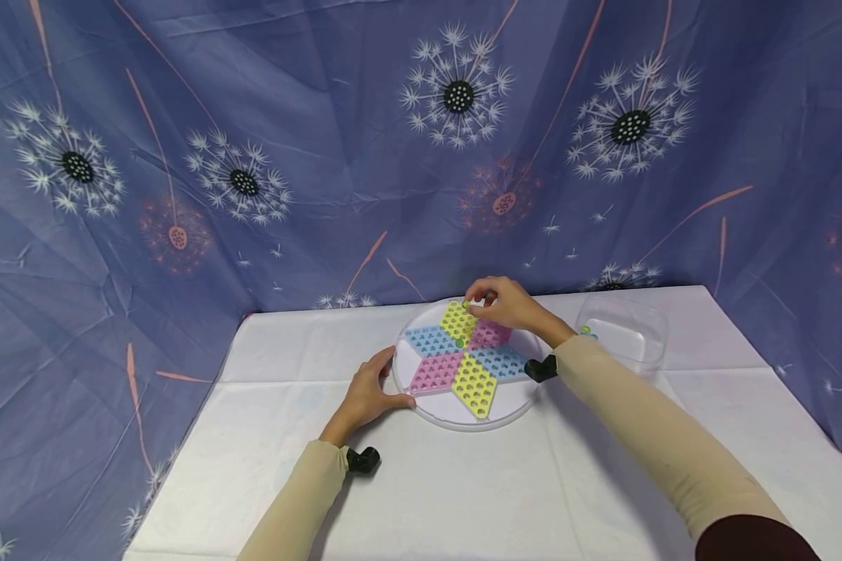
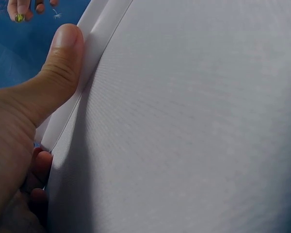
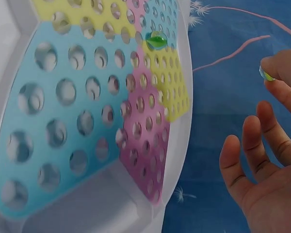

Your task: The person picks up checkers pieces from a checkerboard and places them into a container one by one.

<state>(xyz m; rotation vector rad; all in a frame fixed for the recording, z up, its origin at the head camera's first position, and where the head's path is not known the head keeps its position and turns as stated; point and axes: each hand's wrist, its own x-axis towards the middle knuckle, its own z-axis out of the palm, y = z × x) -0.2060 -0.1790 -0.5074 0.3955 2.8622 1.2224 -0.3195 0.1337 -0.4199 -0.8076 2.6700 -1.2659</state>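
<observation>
A round white Chinese checkers board (image 1: pixel 449 409) lies on the table, its star made of yellow, blue and pink perforated sections. My left hand (image 1: pixel 368 393) rests against the board's left rim, thumb and fingers spread along the edge; in the left wrist view the thumb lies on the rim (image 2: pixel 99 36). Over the far yellow point, my right hand (image 1: pixel 505 304) pinches a yellow-green glass marble (image 3: pixel 266 74) between thumb and index finger, with the other fingers loosely bent. Another green marble (image 3: pixel 156 40) sits near the star's centre.
To the right of the board stands a clear plastic box (image 1: pixel 649 331), partly behind the right forearm. Green and blue marbles (image 1: pixel 586 331) show at its left side. A white cloth (image 1: pixel 477 491) covers the table, and a blue dandelion-patterned curtain (image 1: pixel 351 140) hangs behind it.
</observation>
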